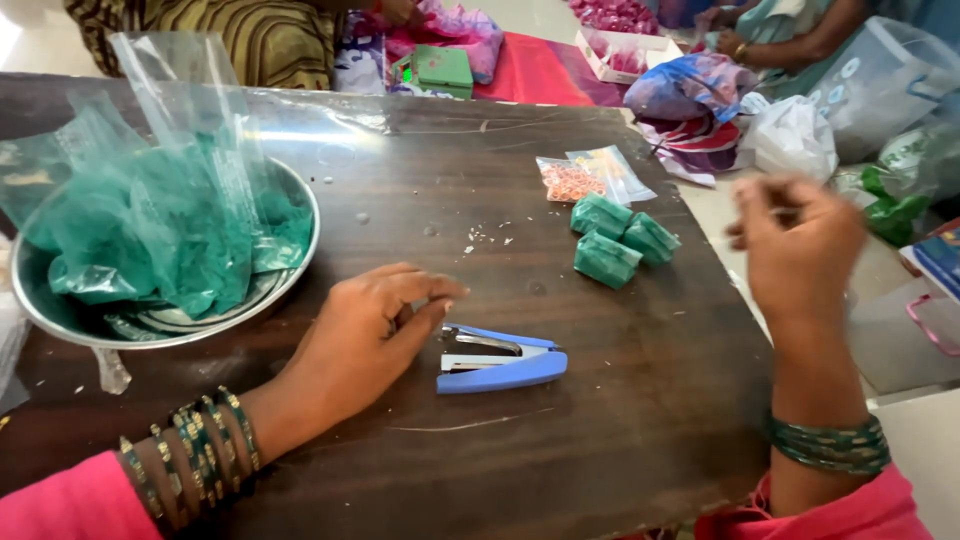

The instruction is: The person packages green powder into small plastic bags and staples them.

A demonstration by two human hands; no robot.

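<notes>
Left hand (365, 335) is rested palm-down at frame centre, fingers loosely curled, gripping nothing, fingertips just beside the blue plastic stapler (500, 362). Right hand (800, 245) is raised at right, blurred; its grip cannot be told. The stapler could be nudged aside by a careless reach. Dark scratched wooden table (600, 460); cluttered workroom floor beyond.

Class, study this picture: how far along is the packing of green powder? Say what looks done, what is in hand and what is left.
Done: three small green packets lie together on the dark table. In hand: nothing is clearly held; the left hand rests beside the blue stapler, and the right hand, blurred, is raised off the table's edge. Left: the metal bowl holds much green powder in clear bags.
</notes>
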